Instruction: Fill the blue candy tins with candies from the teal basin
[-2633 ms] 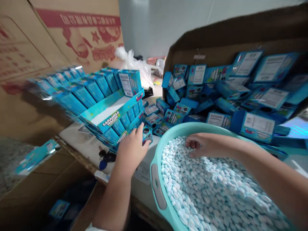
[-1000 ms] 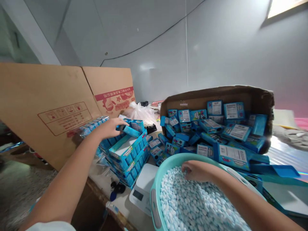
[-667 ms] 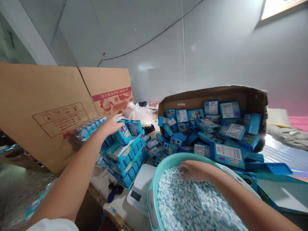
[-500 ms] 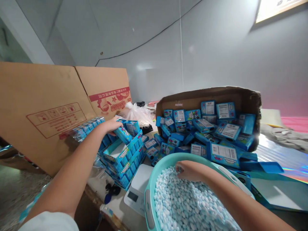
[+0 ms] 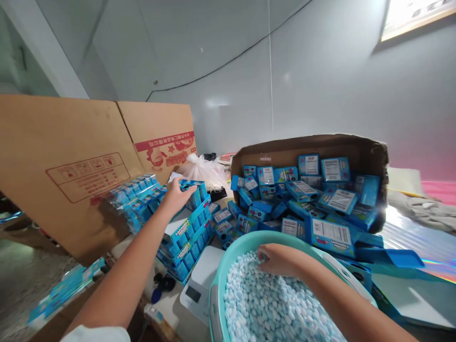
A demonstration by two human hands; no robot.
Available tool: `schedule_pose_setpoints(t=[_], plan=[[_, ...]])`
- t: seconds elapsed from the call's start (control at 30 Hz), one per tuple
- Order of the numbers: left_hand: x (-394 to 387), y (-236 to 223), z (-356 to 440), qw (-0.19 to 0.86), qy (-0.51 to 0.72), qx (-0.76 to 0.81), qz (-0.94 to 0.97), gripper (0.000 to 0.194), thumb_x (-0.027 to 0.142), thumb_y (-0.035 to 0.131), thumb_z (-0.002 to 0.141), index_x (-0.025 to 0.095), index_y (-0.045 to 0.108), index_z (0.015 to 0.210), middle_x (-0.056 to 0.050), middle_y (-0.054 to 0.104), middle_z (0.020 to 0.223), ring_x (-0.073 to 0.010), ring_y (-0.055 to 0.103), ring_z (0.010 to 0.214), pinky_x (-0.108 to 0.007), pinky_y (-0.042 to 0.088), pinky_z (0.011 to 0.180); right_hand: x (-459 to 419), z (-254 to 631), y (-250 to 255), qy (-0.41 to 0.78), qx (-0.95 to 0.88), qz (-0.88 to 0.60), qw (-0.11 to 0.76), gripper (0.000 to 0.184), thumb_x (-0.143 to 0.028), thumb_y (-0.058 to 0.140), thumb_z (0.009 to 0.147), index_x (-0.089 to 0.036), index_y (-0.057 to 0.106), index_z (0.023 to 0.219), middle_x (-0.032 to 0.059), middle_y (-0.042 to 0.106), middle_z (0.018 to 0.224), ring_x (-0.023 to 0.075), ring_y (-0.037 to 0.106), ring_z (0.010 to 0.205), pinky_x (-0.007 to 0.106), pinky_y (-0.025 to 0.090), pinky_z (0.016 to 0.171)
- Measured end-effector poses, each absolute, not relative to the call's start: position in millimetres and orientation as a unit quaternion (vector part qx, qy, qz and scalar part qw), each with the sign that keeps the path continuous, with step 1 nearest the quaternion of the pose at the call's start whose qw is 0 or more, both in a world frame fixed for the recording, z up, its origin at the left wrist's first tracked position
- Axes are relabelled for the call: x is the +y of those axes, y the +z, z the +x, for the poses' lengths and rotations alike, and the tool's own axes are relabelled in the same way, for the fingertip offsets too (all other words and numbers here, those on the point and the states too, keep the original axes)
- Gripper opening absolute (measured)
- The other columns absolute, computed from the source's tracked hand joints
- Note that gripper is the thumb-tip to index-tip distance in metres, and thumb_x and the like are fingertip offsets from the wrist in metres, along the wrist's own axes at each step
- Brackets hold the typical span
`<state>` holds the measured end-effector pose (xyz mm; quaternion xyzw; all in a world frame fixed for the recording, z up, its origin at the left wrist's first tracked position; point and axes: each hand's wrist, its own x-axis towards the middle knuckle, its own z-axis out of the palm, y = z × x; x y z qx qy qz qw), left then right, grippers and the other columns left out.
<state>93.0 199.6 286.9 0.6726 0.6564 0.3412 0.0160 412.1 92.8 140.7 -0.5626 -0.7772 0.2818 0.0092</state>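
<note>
My left hand [image 5: 174, 195] is at the top of a stack of blue display trays [image 5: 183, 229]. Its thumb and fingers close around a small blue candy box [image 5: 193, 199] beside other boxes standing in the top tray; the hand hides part of it. In a turquoise basin [image 5: 221, 266] lie many pale blue and white candies [image 5: 256, 304]. Just over them, near the far rim, my right hand [image 5: 276, 259] has its fingers curled together. Whatever is between those fingers, if anything, is too hidden to name.
A white scale [image 5: 199, 285] stands between trays and basin. Behind the basin, a cardboard carton [image 5: 306, 142] on its side spills blue boxes [image 5: 331, 232]. At left are wrapped packs [image 5: 133, 190] and a big carton [image 5: 71, 142]. Dark round items [image 5: 164, 282] lie near the table edge.
My left hand has moved right and turned over the top tray, bringing the tilted candy box in among the others. My right hand stays over the candies, fingers curled. The view has shifted slightly.
</note>
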Motion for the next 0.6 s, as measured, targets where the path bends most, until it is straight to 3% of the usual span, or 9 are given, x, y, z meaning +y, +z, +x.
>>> schedule_pose_setpoints(t=[0.1,0.17,0.23,0.4,0.6], plan=[[182.2,269.2,85.0,0.009,0.348,0.641,0.684,0.061,0.067,0.055,0.085,0.015,0.057,0.118,-0.013,0.069,0.107,-0.0237,0.066,0.09,-0.036,0.052,0.082,92.2,411.3,141.4,0.285,-0.776,-0.562,0.01,0.032,-0.032,0.068,0.08,-0.023,0.072,0.111,0.0055,0.073,0.101,0.0255,0.066,0.09,0.032,0.04,0.069],[177.3,260.5,81.9,0.053,0.306,0.621,0.719,0.053,0.068,0.056,0.083,0.017,0.064,0.09,-0.007,0.069,0.081,-0.0226,0.066,0.077,-0.033,0.051,0.073,91.6,411.1,141.7,0.289,-0.776,-0.561,0.011,0.034,-0.032,0.069,0.079,-0.025,0.073,0.111,0.005,0.074,0.102,0.0264,0.067,0.092,0.031,0.039,0.068],[177.3,255.0,82.2,0.103,0.26,0.591,0.756,0.049,0.067,0.062,0.079,0.018,0.066,0.077,-0.005,0.069,0.075,-0.022,0.066,0.075,-0.031,0.051,0.069,91.2,411.2,141.9,0.292,-0.777,-0.558,0.009,0.034,-0.032,0.069,0.079,-0.024,0.073,0.112,0.0058,0.074,0.102,0.027,0.067,0.093,0.031,0.038,0.068],[183.4,254.8,85.4,0.151,0.209,0.554,0.791,0.047,0.056,0.07,0.074,0.018,0.072,0.1,-0.005,0.076,0.1,-0.0234,0.069,0.093,-0.029,0.052,0.08,91.4,412.4,141.5,0.296,-0.778,-0.555,0.003,0.035,-0.031,0.067,0.08,-0.024,0.071,0.114,0.0058,0.073,0.102,0.0265,0.067,0.091,0.031,0.037,0.067],[180.3,262.6,72.7,0.11,0.151,0.574,0.797,0.031,0.048,0.062,0.077,0.021,0.076,0.08,-0.005,0.076,0.084,-0.0257,0.069,0.081,-0.031,0.047,0.071,93.6,415.6,135.4,0.297,-0.776,-0.557,0.006,0.036,-0.033,0.068,0.076,-0.027,0.071,0.111,0.0036,0.073,0.099,0.026,0.066,0.09,0.031,0.038,0.067]])
